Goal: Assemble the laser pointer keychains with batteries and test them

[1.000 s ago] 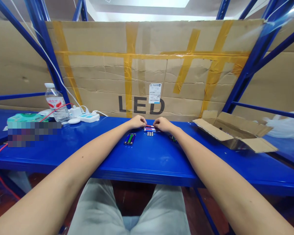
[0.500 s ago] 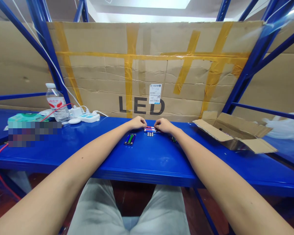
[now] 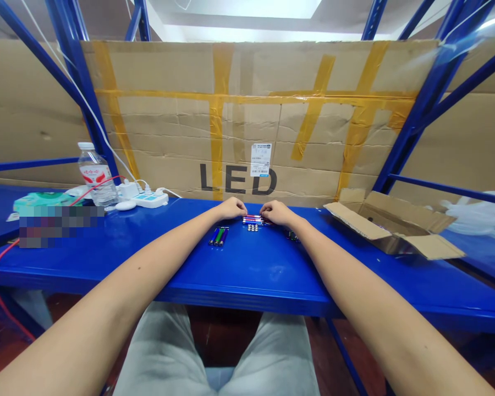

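My left hand and my right hand rest near the table's back, fingers closed at the two ends of a small stack of slim shiny tubes, purple-red and blue with silver. The fingertips seem to pinch the reddish tube at the back; the exact contact is too small to make out. Several small silver button cells lie in neat rows just in front. To the left, blue and green slim tubes lie side by side. Another group of dark and green tubes is partly hidden by my right forearm.
The blue table carries an open cardboard box at right. A water bottle, a white power strip with cables and a green packet stand at left. A large cardboard sheet closes off the back.
The view has tipped very slightly. Both hands keep their places at the ends of the tubes, with no clear movement of anything on the table.
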A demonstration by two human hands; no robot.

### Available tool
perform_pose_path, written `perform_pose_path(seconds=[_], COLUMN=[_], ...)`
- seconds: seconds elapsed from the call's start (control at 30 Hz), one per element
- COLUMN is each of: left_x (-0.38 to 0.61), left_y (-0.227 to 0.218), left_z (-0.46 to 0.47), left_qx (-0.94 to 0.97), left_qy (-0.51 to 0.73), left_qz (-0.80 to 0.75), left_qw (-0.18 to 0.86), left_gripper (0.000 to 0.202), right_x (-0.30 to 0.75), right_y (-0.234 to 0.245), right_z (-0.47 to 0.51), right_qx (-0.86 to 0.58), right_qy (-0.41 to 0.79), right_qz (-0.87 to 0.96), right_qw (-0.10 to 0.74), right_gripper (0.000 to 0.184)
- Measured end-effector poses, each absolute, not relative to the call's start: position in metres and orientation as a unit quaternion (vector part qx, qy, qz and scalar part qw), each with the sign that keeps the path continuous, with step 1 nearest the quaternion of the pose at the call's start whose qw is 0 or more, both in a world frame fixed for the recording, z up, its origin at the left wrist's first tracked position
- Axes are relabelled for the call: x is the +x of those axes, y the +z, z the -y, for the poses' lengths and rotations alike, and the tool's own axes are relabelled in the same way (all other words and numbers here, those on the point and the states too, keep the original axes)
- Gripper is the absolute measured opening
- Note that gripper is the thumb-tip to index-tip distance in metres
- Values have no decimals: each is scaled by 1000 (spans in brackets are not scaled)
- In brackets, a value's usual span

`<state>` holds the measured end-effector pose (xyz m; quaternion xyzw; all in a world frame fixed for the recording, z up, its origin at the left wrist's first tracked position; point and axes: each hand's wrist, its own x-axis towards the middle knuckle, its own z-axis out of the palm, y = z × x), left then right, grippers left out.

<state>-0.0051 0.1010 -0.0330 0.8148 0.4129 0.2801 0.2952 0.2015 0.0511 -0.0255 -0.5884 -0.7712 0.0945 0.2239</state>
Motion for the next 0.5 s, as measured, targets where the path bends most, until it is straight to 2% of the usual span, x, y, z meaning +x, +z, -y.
perform_pose_path(seconds=[0.2, 0.33, 0.5], left_x=[-23, -49, -65], left_y=[-21, 1, 15], left_z=[-93, -76, -56], left_qx=[811, 863, 884], left_qy=[324, 209, 120], left_qz=[-406, -383, -380], left_qw=[269, 255, 244], left_gripper=[13, 10, 14], right_x=[208, 194, 146], right_y=[-21, -11, -9], right_z=[-42, -19, 13], right_qx=[-571, -482, -340], right_qy=[50, 17, 49], right_qz=[769, 811, 905], right_qw=[284, 330, 252], right_gripper=[24, 24, 30])
